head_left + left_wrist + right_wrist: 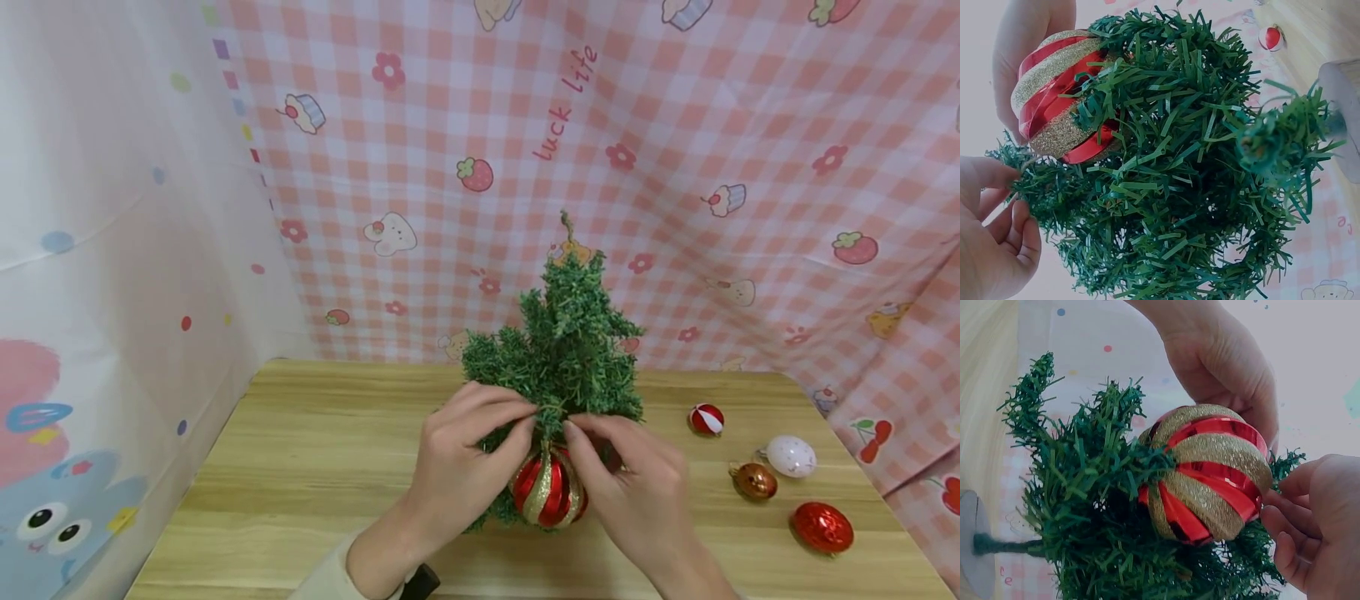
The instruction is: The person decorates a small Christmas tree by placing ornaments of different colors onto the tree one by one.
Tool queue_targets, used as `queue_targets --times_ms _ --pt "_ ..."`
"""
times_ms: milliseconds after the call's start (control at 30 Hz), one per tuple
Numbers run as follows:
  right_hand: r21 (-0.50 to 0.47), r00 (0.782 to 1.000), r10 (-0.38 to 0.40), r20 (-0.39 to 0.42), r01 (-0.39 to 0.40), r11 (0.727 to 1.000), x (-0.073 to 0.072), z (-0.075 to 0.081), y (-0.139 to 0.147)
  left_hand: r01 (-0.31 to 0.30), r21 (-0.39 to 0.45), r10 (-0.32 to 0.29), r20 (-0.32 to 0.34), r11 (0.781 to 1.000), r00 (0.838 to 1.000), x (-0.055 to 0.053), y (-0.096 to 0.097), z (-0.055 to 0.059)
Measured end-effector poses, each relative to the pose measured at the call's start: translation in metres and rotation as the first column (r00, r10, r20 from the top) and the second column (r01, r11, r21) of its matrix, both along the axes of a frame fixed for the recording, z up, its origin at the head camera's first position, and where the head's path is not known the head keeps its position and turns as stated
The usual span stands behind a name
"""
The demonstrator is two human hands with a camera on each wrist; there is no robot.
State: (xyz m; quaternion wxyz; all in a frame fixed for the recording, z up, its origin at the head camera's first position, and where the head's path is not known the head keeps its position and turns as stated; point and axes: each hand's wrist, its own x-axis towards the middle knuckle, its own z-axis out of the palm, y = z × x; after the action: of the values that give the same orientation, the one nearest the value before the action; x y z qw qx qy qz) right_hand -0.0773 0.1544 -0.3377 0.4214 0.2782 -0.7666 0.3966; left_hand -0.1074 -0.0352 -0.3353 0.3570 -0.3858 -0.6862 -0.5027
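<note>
A red bauble [550,492] with gold glitter stripes hangs at the front of a small green Christmas tree [577,350]. My left hand [461,458] is left of the bauble's top, thumb and forefinger pinching the thin gold hanging cord [553,408] by a branch. From the other side, my right hand [637,492] pinches at the same cord with thumb and forefinger. In the left wrist view, the left fingers [1022,234] are at a branch tip beside the bauble [1063,94]. The right wrist view has the right fingers [1291,519] close against the bauble [1210,475]; their exact hold is partly hidden.
On the wooden table [315,467], to the right, lie a small red-and-white ball [707,419], a white egg-shaped ornament [792,457], a brown one [755,482] and a shiny red one [823,527]. A pink checked cloth [420,275] hangs behind. The tree has a round base [974,550].
</note>
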Motion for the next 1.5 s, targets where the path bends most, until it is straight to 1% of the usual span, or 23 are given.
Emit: queue_targets --times_ms 133,300,400,500,633,767,900,967,1033,1200,1433,1500 --pt "-0.008 0.999 0.01 -0.042 -0.01 1.0 0.0 0.0 0.004 -0.005 0.025 0.005 -0.022 1.0 1.0 0.001 -0.003 -0.002" --pt "-0.01 0.989 0.022 -0.143 -0.024 1.0 0.0 -0.002 0.013 -0.019 0.047 0.02 -0.025 0.999 0.999 0.002 -0.008 -0.008" --pt "-0.013 0.981 0.001 -0.194 -0.004 1.0 -0.001 -0.003 0.021 -0.034 0.058 0.036 -0.027 0.998 0.999 0.003 -0.012 -0.013" --pt "-0.009 0.978 -0.034 -0.206 0.033 0.999 -0.002 -0.003 0.031 -0.052 0.066 0.054 -0.041 0.996 0.998 0.002 -0.016 -0.018" --pt "0.009 0.978 -0.08 -0.192 0.083 0.997 0.001 -0.003 0.043 -0.067 0.055 0.07 -0.044 0.996 0.997 0.0 -0.021 -0.024" --pt "0.025 0.975 -0.108 -0.194 0.115 0.993 0.003 -0.006 0.053 -0.079 0.018 0.079 -0.029 0.997 0.996 0.001 -0.027 -0.029" --pt "0.055 0.975 -0.145 -0.171 0.156 0.986 0.004 -0.012 0.066 -0.089 -0.016 0.088 -0.056 0.996 0.995 0.005 -0.031 -0.031" --pt "0.076 0.974 -0.172 -0.15 0.185 0.98 0.005 -0.016 0.073 -0.096 -0.019 0.094 -0.085 0.995 0.992 0.006 -0.031 -0.03" --pt "0.095 0.971 -0.198 -0.137 0.212 0.973 0.006 -0.02 0.079 -0.099 -0.023 0.096 -0.089 0.995 0.991 0.006 -0.03 -0.029" --pt "0.136 0.958 -0.27 -0.095 0.281 0.95 0.007 -0.034 0.098 -0.081 -0.036 0.079 -0.052 0.996 0.996 0.004 -0.027 -0.027" --pt "0.185 0.942 -0.332 -0.048 0.335 0.924 0.01 -0.053 0.125 -0.053 -0.031 0.053 0.01 0.998 0.999 0.003 -0.022 -0.024" --pt "0.203 0.934 -0.358 -0.016 0.353 0.913 0.013 -0.057 0.133 -0.046 -0.028 0.047 0.019 0.999 0.999 0.003 -0.02 -0.023"
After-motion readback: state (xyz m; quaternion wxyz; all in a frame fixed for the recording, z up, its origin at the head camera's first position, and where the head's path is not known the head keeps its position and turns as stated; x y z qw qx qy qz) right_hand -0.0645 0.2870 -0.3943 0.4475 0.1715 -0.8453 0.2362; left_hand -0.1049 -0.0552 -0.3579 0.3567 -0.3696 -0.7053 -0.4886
